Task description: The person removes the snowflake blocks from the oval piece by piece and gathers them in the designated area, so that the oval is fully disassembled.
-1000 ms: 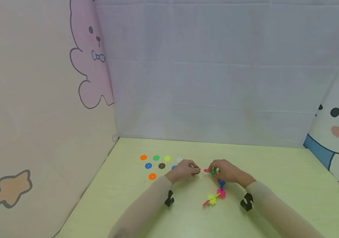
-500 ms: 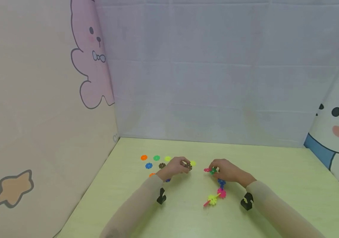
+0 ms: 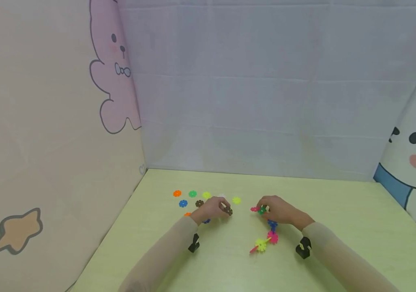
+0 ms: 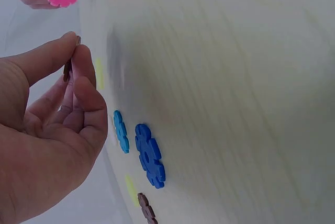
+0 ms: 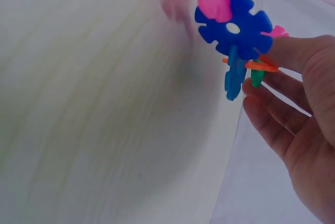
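My left hand [image 3: 211, 207] pinches a brown notched snowflake disc [image 3: 228, 211] between thumb and index finger, above the table. In the left wrist view this disc [image 4: 67, 71] appears nearly edge-on. To the right, my right hand [image 3: 279, 209] holds the upper end of a chain of interlocked discs, near its green disc [image 3: 262, 210]. A pink disc [image 3: 254, 209] juts from that end toward the left hand. The chain runs down through blue, pink and yellow discs [image 3: 260, 245]. In the right wrist view, a dark blue disc [image 5: 248, 30] and an orange disc [image 5: 264, 67] show beside the fingers.
Loose discs lie left of and behind the left hand: orange [image 3: 176, 193], green [image 3: 192, 194], yellow [image 3: 206, 195], blue [image 3: 183, 203] and brown [image 3: 199, 203] among them. A yellow disc [image 3: 236, 200] lies between the hands. Fabric walls [image 3: 259, 97] border the table.
My left hand has moved left, away from the chain, still pinching the brown disc, then dipped slightly. The yellow disc between the hands is uncovered. My right hand stays about where it was.
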`<state>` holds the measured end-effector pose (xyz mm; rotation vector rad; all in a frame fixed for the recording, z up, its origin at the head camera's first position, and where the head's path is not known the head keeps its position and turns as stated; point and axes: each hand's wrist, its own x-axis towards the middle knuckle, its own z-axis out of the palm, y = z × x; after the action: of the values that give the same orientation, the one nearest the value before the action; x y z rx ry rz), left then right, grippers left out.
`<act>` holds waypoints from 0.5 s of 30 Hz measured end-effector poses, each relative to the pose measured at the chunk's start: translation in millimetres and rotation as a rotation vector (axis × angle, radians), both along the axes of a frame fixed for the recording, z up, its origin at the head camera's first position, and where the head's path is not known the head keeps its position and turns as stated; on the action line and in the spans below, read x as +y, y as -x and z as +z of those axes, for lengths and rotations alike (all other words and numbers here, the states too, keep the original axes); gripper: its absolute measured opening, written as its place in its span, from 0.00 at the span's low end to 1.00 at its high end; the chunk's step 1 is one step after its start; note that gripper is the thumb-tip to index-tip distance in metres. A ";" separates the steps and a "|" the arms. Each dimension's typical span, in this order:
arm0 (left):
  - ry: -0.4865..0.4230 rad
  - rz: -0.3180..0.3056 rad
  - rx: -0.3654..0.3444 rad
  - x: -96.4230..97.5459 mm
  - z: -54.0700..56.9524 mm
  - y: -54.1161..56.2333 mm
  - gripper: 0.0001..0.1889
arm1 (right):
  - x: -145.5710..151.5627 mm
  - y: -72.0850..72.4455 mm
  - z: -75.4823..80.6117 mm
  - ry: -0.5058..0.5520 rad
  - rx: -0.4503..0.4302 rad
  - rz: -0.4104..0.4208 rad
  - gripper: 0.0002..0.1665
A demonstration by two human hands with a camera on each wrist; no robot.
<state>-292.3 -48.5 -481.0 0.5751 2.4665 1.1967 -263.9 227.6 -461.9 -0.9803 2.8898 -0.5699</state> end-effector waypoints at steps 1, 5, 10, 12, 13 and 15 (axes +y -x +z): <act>0.018 -0.008 0.003 0.9 -0.3 -1.6 0.15 | -0.1 0.0 -0.4 0.000 -0.006 -0.004 0.11; 0.027 -0.028 -0.028 5.3 1.0 -7.5 0.16 | -1.3 -0.9 -1.1 0.002 -0.023 -0.015 0.09; 0.045 -0.025 -0.035 9.5 2.0 -10.5 0.16 | -1.7 -1.1 -0.3 0.004 -0.022 -0.015 0.10; 0.077 -0.026 -0.006 10.9 1.0 -9.8 0.16 | -1.5 -0.5 -0.3 0.000 -0.016 -0.013 0.10; 0.090 -0.027 0.010 11.7 0.7 -9.7 0.16 | -1.2 -0.1 -0.7 0.000 -0.012 -0.011 0.10; 0.123 -0.032 0.051 13.6 -0.5 -8.6 0.16 | -0.7 0.4 -1.2 -0.002 -0.002 -0.004 0.11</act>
<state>-283.7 -34.9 -481.5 0.6147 2.5416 1.0223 -264.3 226.8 -463.1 -0.9733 2.8906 -0.5680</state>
